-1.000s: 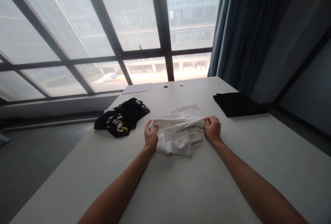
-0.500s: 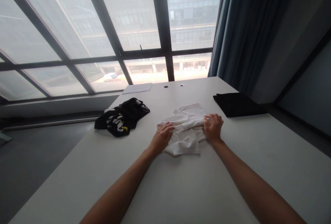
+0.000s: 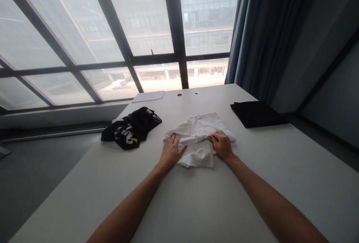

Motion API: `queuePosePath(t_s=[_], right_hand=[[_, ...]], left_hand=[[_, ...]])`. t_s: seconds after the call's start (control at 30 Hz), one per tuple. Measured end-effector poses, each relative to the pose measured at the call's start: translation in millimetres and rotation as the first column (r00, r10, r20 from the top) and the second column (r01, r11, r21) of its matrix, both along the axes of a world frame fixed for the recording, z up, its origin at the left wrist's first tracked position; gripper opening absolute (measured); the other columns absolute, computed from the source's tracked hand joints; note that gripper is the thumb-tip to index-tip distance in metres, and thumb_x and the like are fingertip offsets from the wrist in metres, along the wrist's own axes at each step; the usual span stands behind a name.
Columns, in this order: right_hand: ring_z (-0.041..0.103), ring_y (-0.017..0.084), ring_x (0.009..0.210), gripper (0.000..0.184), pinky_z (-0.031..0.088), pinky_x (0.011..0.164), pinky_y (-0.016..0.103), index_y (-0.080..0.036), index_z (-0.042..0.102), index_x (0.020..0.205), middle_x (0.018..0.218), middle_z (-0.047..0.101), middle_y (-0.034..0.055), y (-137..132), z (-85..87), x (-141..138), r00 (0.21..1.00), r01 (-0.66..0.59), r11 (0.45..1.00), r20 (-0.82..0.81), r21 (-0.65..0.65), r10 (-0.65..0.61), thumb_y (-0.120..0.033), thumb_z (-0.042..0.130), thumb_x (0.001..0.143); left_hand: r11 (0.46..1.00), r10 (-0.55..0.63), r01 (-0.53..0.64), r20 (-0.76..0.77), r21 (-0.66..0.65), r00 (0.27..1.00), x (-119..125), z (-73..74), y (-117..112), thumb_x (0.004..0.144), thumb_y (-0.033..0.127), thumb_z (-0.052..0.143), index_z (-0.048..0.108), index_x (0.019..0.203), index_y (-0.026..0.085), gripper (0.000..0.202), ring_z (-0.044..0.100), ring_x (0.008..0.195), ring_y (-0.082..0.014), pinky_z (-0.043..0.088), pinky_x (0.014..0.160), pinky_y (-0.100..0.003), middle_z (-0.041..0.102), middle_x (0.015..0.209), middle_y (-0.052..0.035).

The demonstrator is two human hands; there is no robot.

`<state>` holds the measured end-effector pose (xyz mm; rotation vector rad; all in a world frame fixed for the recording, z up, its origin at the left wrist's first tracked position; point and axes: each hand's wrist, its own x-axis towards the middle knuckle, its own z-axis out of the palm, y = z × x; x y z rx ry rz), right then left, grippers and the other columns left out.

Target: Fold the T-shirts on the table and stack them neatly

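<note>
1. Now, both my hands are on the white garment (image 3: 200, 134), which lies crumpled about midway between the left and right edges of the tabletop (image 3: 196, 205), somewhat toward its far edge.
2. My left hand (image 3: 171, 151) lies flat on the garment's left side, palm down, fingers released and spread over the cloth, clasping nothing.
3. My right hand (image 3: 221, 145) rests on the garment's right side, fingers bent over a rumpled fold near the middle. I cannot tell whether they pinch the fold or only press on it.
4. Between my two hands the cloth is bunched into ridges. Its far part is smoother and spreads toward the far edge, and a loose flap reaches toward me.
5. A black printed garment (image 3: 131, 127) sits in a heap at the left edge of the tabletop, near my left hand but apart from it, with bare surface between.
6. A folded black cloth (image 3: 258, 113) lies flat at the right edge, well apart from my right hand.
7. A sheet of paper (image 3: 148, 96) rests at the far left corner, and two small round holes (image 3: 180, 94) show in the tabletop just beside it, along the far edge.
8. Beyond the far edge stands a big window (image 3: 140, 30) with dark bars, and a blue curtain (image 3: 263, 30) hangs behind the far right corner.
</note>
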<state>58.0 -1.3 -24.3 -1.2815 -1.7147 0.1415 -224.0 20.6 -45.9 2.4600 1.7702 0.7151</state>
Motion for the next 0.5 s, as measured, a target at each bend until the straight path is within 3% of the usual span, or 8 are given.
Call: queuePosePath(t_s=[0.17,0.4,0.47,0.5], right_hand=[[0.057,0.021,0.079,0.030,0.045,0.076,0.032,-0.020,0.065,0.078,0.080,0.065,0.0059,1,5.0,3,0.963,0.124,0.991,-0.248,0.053,-0.107,-0.038,0.050,0.097],[0.057,0.020,0.071,0.032,0.044,0.064,0.029,-0.016,0.066,0.081,0.076,0.067,0.0066,15,16.2,34,0.746,0.384,0.922,-0.575,-0.041,-0.336,-0.044,0.052,0.090],[0.057,0.020,0.071,0.034,0.043,0.063,0.029,-0.015,0.067,0.082,0.077,0.068,0.0074,23,14.4,48,0.689,0.416,0.905,-0.621,-0.086,-0.375,-0.046,0.053,0.088],[0.056,0.020,0.070,0.036,0.042,0.062,0.029,-0.015,0.067,0.082,0.077,0.068,0.0077,26,13.6,55,0.701,0.397,0.912,-0.609,-0.099,-0.371,-0.047,0.053,0.087]], left_hand=[[1.000,-0.003,0.003,0.000,0.005,1.000,-4,-2.9,5,0.091,0.050,0.059,0.059,0.137,0.019,0.056,0.033,0.146,-0.0368,0.024,0.118,-0.058,0.045,0.153,-0.0182],[1.000,0.001,-0.001,0.021,-0.009,1.000,-10,-1.6,10,0.090,0.050,0.060,0.056,0.139,0.014,0.061,0.031,0.147,-0.0394,0.022,0.118,-0.060,0.041,0.155,-0.0215],[1.000,-0.006,0.005,0.033,0.007,0.999,-9,3.3,10,0.089,0.047,0.061,0.057,0.138,0.015,0.059,0.033,0.146,-0.0395,0.024,0.118,-0.061,0.044,0.154,-0.0212],[1.000,-0.015,0.014,0.039,0.022,0.999,-8,7.0,9,0.089,0.044,0.061,0.057,0.137,0.015,0.056,0.034,0.146,-0.0391,0.025,0.117,-0.061,0.045,0.152,-0.0203]])
